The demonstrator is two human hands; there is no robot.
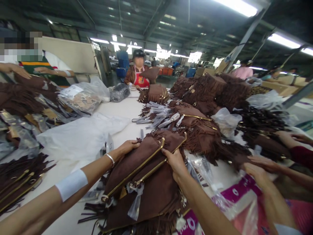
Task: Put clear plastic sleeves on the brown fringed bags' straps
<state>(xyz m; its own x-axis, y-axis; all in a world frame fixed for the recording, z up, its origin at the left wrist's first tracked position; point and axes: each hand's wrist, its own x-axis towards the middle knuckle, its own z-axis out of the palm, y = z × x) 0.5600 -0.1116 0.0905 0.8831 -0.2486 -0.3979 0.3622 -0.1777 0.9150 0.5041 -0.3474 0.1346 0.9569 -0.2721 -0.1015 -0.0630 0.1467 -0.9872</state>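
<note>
Seemingly to keep it steady, the left hand [129,147] clasps the far edge of a gold-rimmed brown bag [133,160] atop another bag [154,199] over the white table [121,106], while the right hand [175,163], set apart, grips near its rim

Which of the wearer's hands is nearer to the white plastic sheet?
Left. The left hand is near the right end of the white plastic sheet; the right hand is farther, across a brown bag.
</note>
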